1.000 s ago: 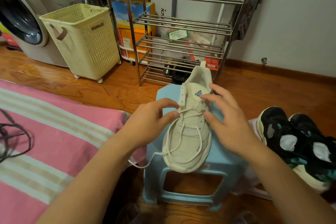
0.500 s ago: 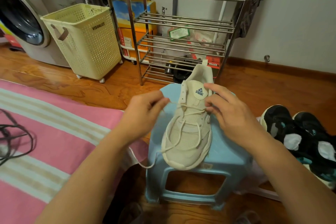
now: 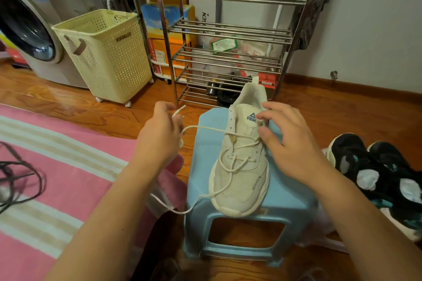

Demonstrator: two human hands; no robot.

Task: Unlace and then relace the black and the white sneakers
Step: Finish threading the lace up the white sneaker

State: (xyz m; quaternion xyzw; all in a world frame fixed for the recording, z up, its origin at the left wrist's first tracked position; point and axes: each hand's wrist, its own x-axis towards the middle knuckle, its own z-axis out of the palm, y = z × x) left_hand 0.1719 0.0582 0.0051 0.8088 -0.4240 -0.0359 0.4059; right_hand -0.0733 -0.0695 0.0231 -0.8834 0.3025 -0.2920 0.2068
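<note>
Two hands: left hand (image 3: pixel 159 137) pinches lace (image 3: pixel 205 129); right hand (image 3: pixel 290 143) fingers loose on white sneaker (image 3: pixel 242 166).

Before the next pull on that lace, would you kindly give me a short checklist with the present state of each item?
1. White sneaker sits fully on the blue stool: ok.
2. Left hand grips the lace end: ok, the tip sticks out above its fingers.
3. Right hand steadies the sneaker by the tongue: ok, fingers rest there.
4. Lace free of the top eyelets: ok, they look bare.
5. Other lace end clear of snags: cannot tell, it trails off the stool.
6. Black sneakers out of the way: ok, on the floor to the right.
</note>
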